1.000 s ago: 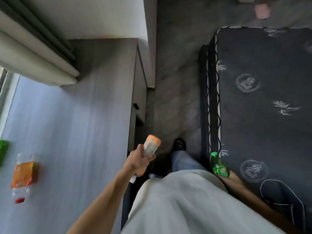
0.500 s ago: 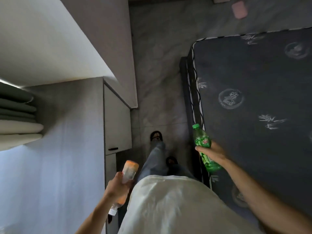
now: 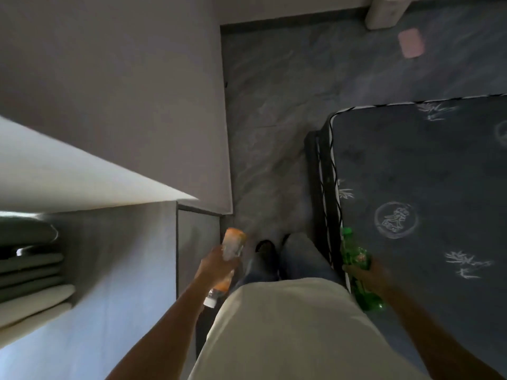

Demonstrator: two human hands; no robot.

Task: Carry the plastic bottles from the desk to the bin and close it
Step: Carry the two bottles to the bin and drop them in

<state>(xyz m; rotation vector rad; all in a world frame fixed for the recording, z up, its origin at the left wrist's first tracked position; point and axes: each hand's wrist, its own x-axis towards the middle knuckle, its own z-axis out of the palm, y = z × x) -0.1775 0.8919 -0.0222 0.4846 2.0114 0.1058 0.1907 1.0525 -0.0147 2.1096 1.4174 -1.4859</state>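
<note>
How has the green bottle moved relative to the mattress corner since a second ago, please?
Yes. The green bottle, in the right hand, has gone forward along the mattress edge, closer to its far corner.

The right hand (image 3: 366, 275) hides the green bottle's (image 3: 354, 256) middle; the left hand (image 3: 215, 266) covers the blurred orange-capped bottle's (image 3: 233, 242) middle.

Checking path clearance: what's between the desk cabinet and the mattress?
In the head view, a strip of grey floor runs between the desk cabinet and the mattress. Only the person's legs and shoe stand in it; otherwise bare.
</note>
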